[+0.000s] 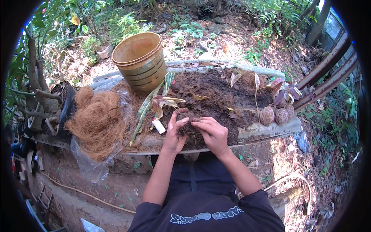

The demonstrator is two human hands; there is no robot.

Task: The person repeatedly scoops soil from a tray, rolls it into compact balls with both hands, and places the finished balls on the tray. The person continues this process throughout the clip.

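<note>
Between both hands, over the near edge of the board, is a clump of dark soil with fibres (189, 123). My left hand (176, 132) curls around its left side, thumb and fingers on it. My right hand (211, 132) pinches its right side with soiled fingertips. Loose dark soil (214, 90) spreads beyond them. Just left of my left hand lie a plant with wilted pale and purplish leaves (163, 103), long green mottled leaves (145, 107) and a white spool of thread (158, 126). Several string-wrapped balls (267, 115), some with plants, stand at the right end.
A worn plastic bucket (139, 62) stands at the back left. Brown coconut-like fibre (97, 124) is heaped on a clear plastic bag (89, 165) at the left. Rusty metal bars (327, 78) rise at the right. A hose (87, 195) runs along the ground.
</note>
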